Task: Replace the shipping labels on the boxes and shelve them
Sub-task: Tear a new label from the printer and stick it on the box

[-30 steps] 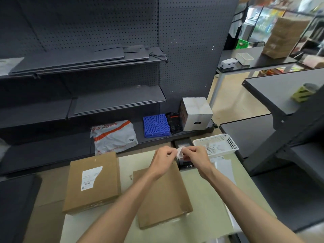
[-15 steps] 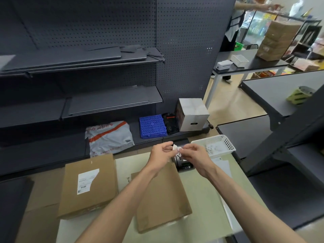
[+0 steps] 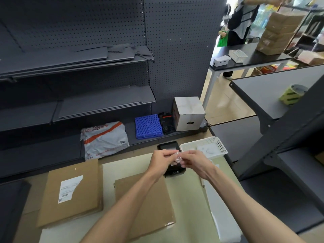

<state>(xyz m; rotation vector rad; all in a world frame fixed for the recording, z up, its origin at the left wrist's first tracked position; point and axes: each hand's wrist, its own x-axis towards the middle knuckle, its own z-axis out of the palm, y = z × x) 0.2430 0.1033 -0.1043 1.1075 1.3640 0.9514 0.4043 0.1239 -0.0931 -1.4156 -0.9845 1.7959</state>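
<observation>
Both the left hand (image 3: 162,159) and right hand (image 3: 193,162) pinch a crumpled label (image 3: 177,157) above the counter's (image 3: 189,193) far edge; two boxes, near box (image 3: 149,206) and labelled box (image 3: 70,192), lie flat below.

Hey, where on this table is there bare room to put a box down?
Bare tabletop shows between the labelled box and the plain box, and a wider strip right of the plain box. It is crowded at the far edge: the black printer, the white basket and both hands, left hand and right hand, pinching crumpled paper.
</observation>
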